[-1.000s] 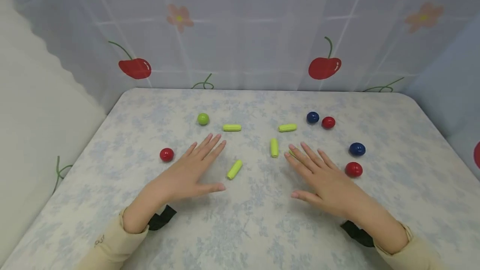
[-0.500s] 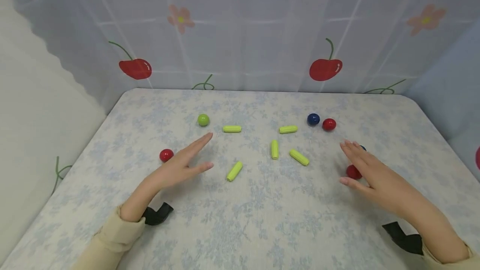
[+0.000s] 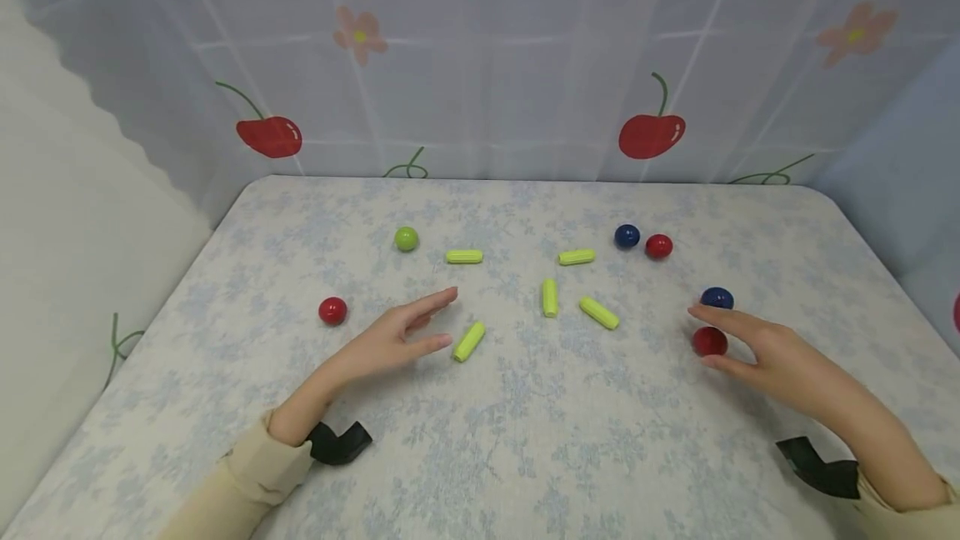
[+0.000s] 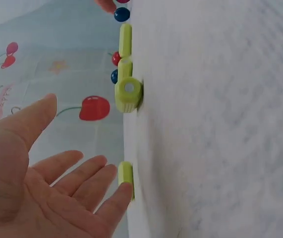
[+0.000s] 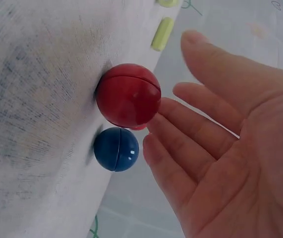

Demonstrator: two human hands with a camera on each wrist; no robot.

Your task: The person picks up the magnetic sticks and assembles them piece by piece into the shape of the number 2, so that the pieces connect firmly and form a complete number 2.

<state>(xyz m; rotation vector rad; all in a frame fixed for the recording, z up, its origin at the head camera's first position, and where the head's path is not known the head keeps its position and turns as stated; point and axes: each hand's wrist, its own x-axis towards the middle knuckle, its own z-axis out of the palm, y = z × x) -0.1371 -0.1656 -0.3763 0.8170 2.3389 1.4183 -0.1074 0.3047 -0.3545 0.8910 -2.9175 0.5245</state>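
Note:
My right hand [image 3: 783,361] hovers with parted thumb and fingers about a glossy red ball [image 3: 709,342]. In the right wrist view the fingertips [image 5: 153,148] lie close behind that ball, and the thumb stands apart from it. A dark blue ball [image 3: 717,298] with a seam sits just beyond. Over the left half of the table my left hand [image 3: 382,344] holds nothing, its fingers extended. Nearest to it lies a short yellow-green ribbed stick [image 3: 469,342], just right of the thumb. Another red ball [image 3: 333,311] rests to the left of this hand.
More yellow-green sticks lie mid-table, among them an upright-pointing one [image 3: 550,298] and a slanted one [image 3: 598,313]. At the back are a green ball [image 3: 407,239], a blue ball [image 3: 627,237] and a red ball [image 3: 659,247]. A printed curtain [image 3: 480,65] hangs behind the table [image 3: 480,440].
My right hand has moved right, from beside the slanted stick to the red ball, with its thumb and fingers now apart. The left hand drew back slightly, then came right toward the nearest stick.

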